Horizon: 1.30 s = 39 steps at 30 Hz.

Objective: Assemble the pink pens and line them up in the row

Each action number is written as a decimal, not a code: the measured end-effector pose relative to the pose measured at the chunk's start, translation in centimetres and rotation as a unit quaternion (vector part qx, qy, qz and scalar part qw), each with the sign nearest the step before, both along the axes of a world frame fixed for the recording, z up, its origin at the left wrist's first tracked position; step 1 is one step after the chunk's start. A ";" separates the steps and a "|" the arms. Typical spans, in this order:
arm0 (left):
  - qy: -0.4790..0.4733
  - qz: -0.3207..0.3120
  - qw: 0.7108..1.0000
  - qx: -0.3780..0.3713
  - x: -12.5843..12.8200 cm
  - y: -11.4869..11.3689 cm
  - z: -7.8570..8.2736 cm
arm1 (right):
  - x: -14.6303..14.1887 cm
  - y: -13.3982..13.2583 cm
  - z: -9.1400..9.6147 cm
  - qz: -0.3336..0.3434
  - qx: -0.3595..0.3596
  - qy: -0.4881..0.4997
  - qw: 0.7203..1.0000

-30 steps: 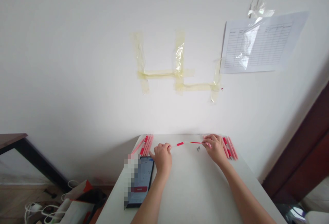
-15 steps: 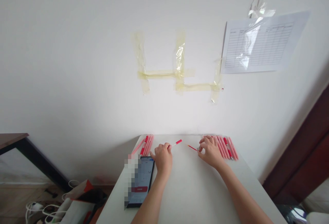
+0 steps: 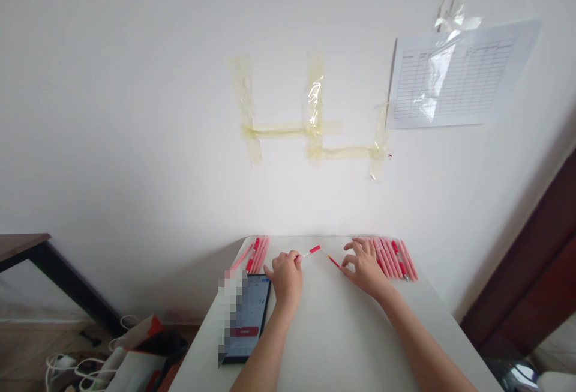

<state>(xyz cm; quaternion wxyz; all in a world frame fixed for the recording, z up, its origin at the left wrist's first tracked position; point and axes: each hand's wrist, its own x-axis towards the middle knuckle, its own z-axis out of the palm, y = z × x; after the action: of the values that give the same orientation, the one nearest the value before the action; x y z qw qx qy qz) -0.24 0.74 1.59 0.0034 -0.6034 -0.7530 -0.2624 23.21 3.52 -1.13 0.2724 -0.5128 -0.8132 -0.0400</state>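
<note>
Between the fingertips of my left hand (image 3: 287, 278) is a pen barrel (image 3: 314, 250), its red end pointing right and away from me. My right hand (image 3: 363, 267) pinches a thin red pen refill (image 3: 333, 262) between thumb and index finger, with the other fingers raised. The refill's pale tip points toward the barrel's red end; a narrow gap seems to lie between them. A row of pink and red pens (image 3: 396, 258) lies just right of my right hand. Beyond my left hand, more pens (image 3: 258, 254) lie side by side.
A phone (image 3: 252, 320) with its screen lit lies on the white table (image 3: 333, 344), beside my left forearm. The wall behind carries yellowed tape (image 3: 315, 104) and a printed sheet (image 3: 454, 80). Cables (image 3: 85, 368) and boxes sit on the floor at left.
My right hand has shifted slightly left, bringing the refill's tip nearer the barrel. Its upper fingers have spread, and a small grey piece at its fingertips no longer shows. My left hand barely moves.
</note>
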 end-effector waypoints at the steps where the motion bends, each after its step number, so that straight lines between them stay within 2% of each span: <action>1: -0.001 0.000 1.000 0.000 0.0 0.0 0.0 | -0.1 0.1 -0.2 0.001 0.003 -0.002 1.000; 16: -0.014 -0.009 1.000 -0.006 0.1 0.0 0.1 | -0.3 0.6 -1.2 0.004 0.001 0.018 1.000; 30: -0.013 -0.017 1.000 -0.006 0.1 0.0 0.0 | -0.1 0.6 -1.1 0.000 0.002 0.023 1.000; 39: -0.025 -0.037 0.999 -0.008 0.4 -0.1 0.1 | -0.3 0.6 -1.0 0.007 0.051 0.045 0.998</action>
<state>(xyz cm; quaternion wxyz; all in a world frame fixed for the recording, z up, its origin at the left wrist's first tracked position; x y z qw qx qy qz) 0.17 0.64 1.67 -0.0298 -0.6241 -0.7320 -0.2715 22.95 4.12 -2.12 0.3344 -0.4940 -0.8006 -0.0564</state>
